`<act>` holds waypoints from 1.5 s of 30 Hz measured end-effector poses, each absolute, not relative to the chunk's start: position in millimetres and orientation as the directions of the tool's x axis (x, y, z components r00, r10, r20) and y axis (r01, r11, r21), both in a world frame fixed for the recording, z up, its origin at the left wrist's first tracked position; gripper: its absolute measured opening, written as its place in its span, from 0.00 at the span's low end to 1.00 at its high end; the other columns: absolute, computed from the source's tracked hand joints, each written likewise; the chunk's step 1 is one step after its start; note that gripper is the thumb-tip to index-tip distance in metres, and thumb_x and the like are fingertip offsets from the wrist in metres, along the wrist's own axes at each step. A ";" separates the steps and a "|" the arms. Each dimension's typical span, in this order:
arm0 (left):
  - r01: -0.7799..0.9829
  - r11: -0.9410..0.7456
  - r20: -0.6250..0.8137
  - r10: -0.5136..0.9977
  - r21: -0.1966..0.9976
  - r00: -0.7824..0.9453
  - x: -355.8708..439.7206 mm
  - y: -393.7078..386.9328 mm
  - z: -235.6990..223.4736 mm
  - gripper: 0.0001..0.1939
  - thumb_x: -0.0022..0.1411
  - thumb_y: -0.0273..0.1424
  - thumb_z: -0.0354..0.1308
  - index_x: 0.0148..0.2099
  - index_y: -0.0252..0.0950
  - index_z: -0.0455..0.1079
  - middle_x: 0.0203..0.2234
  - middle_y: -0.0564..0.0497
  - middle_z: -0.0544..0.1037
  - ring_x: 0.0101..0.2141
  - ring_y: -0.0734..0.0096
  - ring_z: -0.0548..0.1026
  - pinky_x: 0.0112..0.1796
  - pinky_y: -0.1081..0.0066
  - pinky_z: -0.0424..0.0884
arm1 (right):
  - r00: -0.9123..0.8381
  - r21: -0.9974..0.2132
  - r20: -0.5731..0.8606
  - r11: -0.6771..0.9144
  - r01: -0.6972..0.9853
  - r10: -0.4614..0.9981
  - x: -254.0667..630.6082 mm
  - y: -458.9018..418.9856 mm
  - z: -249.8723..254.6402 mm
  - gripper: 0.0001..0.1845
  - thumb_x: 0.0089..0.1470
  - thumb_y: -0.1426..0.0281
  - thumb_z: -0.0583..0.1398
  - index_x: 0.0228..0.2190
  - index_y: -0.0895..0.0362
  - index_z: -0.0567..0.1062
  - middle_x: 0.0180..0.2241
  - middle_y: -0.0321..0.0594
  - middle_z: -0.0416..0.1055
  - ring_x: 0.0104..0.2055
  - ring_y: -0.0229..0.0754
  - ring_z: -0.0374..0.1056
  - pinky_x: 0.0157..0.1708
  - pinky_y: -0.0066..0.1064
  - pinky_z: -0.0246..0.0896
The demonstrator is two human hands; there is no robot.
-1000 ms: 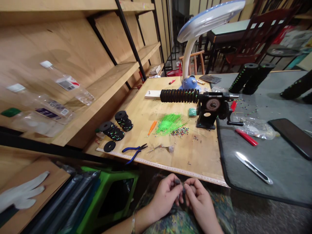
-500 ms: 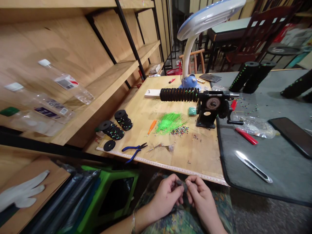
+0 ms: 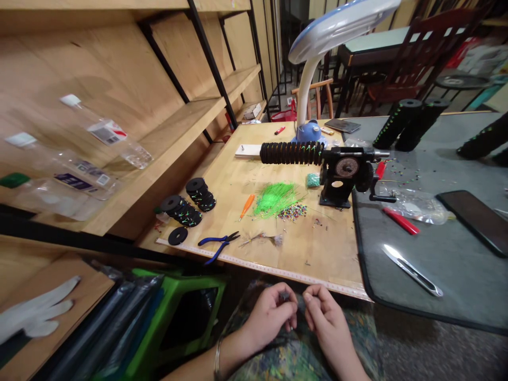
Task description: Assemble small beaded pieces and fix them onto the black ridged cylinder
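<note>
Over my lap, just below the table's front edge, my left hand (image 3: 273, 309) is closed around a small dark grey piece (image 3: 284, 296), mostly hidden by the fingers and too small to name. My right hand (image 3: 322, 312) is a little to the right, thumb and forefinger pinched together; anything between them is too small to make out. A narrow gap separates the hands. Beyond them on the table lie blue-handled pliers (image 3: 220, 243), a bundle of fine pale strands (image 3: 264, 239), bright green strands (image 3: 275, 200), multicoloured beads (image 3: 292, 211) and an orange-handled tool (image 3: 247, 205).
A black hand-cranked winder (image 3: 339, 177) carries a row of black foam discs (image 3: 291, 153). Stacked black spools (image 3: 181, 210) stand at the left. On the grey mat (image 3: 397, 275) lie a silver knife (image 3: 413, 270), a red pen-like item (image 3: 400, 221) and a phone (image 3: 474, 219). A lamp (image 3: 309, 95) stands behind.
The hands have drawn slightly apart, opening a gap between them. The dark grey piece that spanned the fingertips now shows only in my left hand. The view has shifted slightly.
</note>
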State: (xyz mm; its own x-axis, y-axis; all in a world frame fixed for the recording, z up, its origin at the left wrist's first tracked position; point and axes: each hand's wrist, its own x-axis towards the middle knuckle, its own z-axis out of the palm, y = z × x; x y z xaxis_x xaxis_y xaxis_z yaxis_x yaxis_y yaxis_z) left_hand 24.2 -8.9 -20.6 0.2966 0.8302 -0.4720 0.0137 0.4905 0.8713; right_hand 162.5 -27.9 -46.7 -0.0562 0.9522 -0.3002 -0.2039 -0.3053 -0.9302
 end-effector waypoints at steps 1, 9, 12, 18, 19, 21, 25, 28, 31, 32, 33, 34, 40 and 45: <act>0.043 0.467 -0.459 0.842 0.883 0.284 24.3 -8.9 -20.3 0.03 0.51 0.29 0.54 0.29 0.35 0.63 0.14 0.58 0.66 0.16 0.77 0.63 0.19 0.76 0.60 | -0.054 -0.932 -0.298 -0.303 -0.199 0.953 162.3 -28.2 -46.8 0.23 0.52 0.47 0.58 0.27 0.55 0.65 0.14 0.22 0.53 0.15 0.30 0.47 0.16 0.23 0.41; 0.214 0.283 -0.324 0.927 0.935 0.191 25.4 -12.8 -15.0 0.04 0.53 0.27 0.59 0.28 0.32 0.71 0.20 0.53 0.71 0.23 0.75 0.66 0.27 0.75 0.62 | -0.114 -0.939 -0.278 -0.295 -0.177 0.954 164.5 -29.0 -46.8 0.20 0.54 0.51 0.58 0.29 0.55 0.67 0.18 0.25 0.53 0.19 0.32 0.47 0.18 0.23 0.42; 0.237 0.261 -0.306 0.935 0.936 0.181 21.3 -11.7 -12.3 0.04 0.54 0.28 0.60 0.31 0.32 0.73 0.21 0.53 0.72 0.23 0.75 0.66 0.26 0.75 0.62 | -0.125 -0.964 -0.234 -0.247 -0.100 0.964 168.9 -29.0 -46.3 0.17 0.56 0.55 0.57 0.31 0.57 0.70 0.21 0.29 0.59 0.23 0.34 0.53 0.22 0.24 0.49; 0.246 0.149 -0.191 0.969 0.958 0.159 11.6 -3.7 -6.3 0.05 0.61 0.29 0.55 0.37 0.35 0.71 0.26 0.53 0.72 0.26 0.73 0.68 0.28 0.76 0.64 | -0.179 -0.978 -0.184 -0.162 0.129 0.967 172.0 -30.9 -42.3 0.12 0.54 0.65 0.57 0.22 0.55 0.66 0.18 0.27 0.53 0.21 0.35 0.51 0.23 0.26 0.47; 0.247 0.137 -0.180 0.970 0.959 0.161 11.6 -3.3 -6.0 0.06 0.62 0.30 0.54 0.37 0.35 0.71 0.26 0.52 0.72 0.26 0.73 0.68 0.29 0.75 0.64 | -0.178 -0.978 -0.175 -0.149 0.149 0.968 171.4 -31.1 -41.4 0.11 0.53 0.66 0.57 0.21 0.55 0.65 0.17 0.27 0.53 0.21 0.34 0.50 0.22 0.26 0.46; 0.246 0.112 -0.153 0.976 0.963 0.157 12.7 -3.1 -5.6 0.07 0.63 0.32 0.53 0.36 0.34 0.70 0.28 0.50 0.73 0.29 0.71 0.70 0.32 0.74 0.65 | -0.171 -0.976 -0.151 -0.120 0.180 0.974 170.6 -31.3 -40.1 0.09 0.51 0.68 0.57 0.21 0.54 0.64 0.17 0.27 0.53 0.21 0.35 0.51 0.22 0.26 0.46; 0.201 0.102 -0.122 0.989 0.974 0.086 13.4 -0.8 -4.9 0.09 0.64 0.34 0.53 0.35 0.35 0.69 0.27 0.52 0.72 0.29 0.71 0.69 0.32 0.74 0.65 | -0.142 -0.970 -0.101 -0.066 0.232 0.985 172.4 -31.9 -39.5 0.08 0.50 0.70 0.56 0.22 0.54 0.63 0.18 0.28 0.55 0.21 0.35 0.52 0.22 0.26 0.46; 0.127 0.139 -0.144 0.989 0.982 0.033 8.0 4.8 -4.7 0.10 0.64 0.36 0.54 0.36 0.35 0.67 0.21 0.57 0.66 0.23 0.75 0.65 0.27 0.76 0.62 | -0.111 -0.973 -0.094 -0.068 0.222 0.989 175.7 -32.5 -40.6 0.09 0.50 0.69 0.57 0.21 0.54 0.63 0.19 0.29 0.56 0.21 0.35 0.53 0.22 0.26 0.46; 0.052 0.176 -0.179 0.982 0.983 0.057 0.1 9.8 -4.1 0.11 0.62 0.38 0.56 0.38 0.34 0.68 0.25 0.55 0.69 0.22 0.78 0.65 0.26 0.76 0.61 | -0.078 -0.987 -0.132 -0.123 0.108 0.988 177.4 -33.6 -43.4 0.11 0.53 0.64 0.57 0.22 0.54 0.64 0.20 0.30 0.56 0.22 0.36 0.54 0.23 0.27 0.50; 0.036 0.192 -0.194 0.978 0.981 0.080 -2.2 10.5 -4.0 0.11 0.61 0.38 0.57 0.38 0.34 0.68 0.27 0.53 0.71 0.22 0.79 0.65 0.26 0.75 0.61 | -0.067 -0.988 -0.151 -0.148 0.054 0.986 177.3 -34.0 -44.8 0.13 0.54 0.61 0.57 0.23 0.54 0.64 0.20 0.29 0.57 0.21 0.36 0.54 0.22 0.26 0.50; 0.023 0.211 -0.213 0.972 0.977 0.104 -4.0 10.7 -4.1 0.12 0.60 0.38 0.58 0.38 0.33 0.69 0.29 0.52 0.72 0.22 0.79 0.65 0.26 0.75 0.61 | -0.060 -0.985 -0.173 -0.173 0.002 0.983 177.0 -34.6 -46.2 0.14 0.55 0.59 0.56 0.24 0.54 0.64 0.20 0.29 0.57 0.21 0.36 0.54 0.22 0.26 0.51; 0.013 0.231 -0.231 0.965 0.973 0.126 -5.2 10.3 -4.4 0.12 0.59 0.38 0.59 0.38 0.33 0.69 0.29 0.51 0.73 0.21 0.80 0.64 0.26 0.75 0.61 | -0.053 -0.980 -0.191 -0.193 -0.042 0.980 176.6 -35.2 -47.5 0.16 0.55 0.57 0.56 0.24 0.54 0.65 0.19 0.29 0.57 0.20 0.36 0.54 0.21 0.26 0.50; -0.089 0.382 -0.356 0.907 0.920 0.225 2.1 1.1 -9.0 0.17 0.55 0.41 0.64 0.36 0.33 0.68 0.21 0.58 0.65 0.20 0.81 0.59 0.22 0.77 0.55 | -0.064 -0.971 -0.204 -0.210 -0.113 0.977 175.9 -37.6 -48.6 0.19 0.56 0.53 0.57 0.25 0.54 0.67 0.19 0.29 0.58 0.20 0.36 0.54 0.20 0.26 0.50; -0.158 0.486 -0.414 0.843 0.859 0.343 17.3 0.5 -9.1 0.19 0.49 0.41 0.68 0.36 0.32 0.70 0.20 0.59 0.64 0.18 0.83 0.57 0.21 0.77 0.51 | -0.089 -0.982 -0.169 -0.176 -0.075 0.982 175.2 -36.9 -44.1 0.18 0.56 0.54 0.57 0.25 0.55 0.67 0.20 0.30 0.59 0.21 0.35 0.55 0.20 0.25 0.51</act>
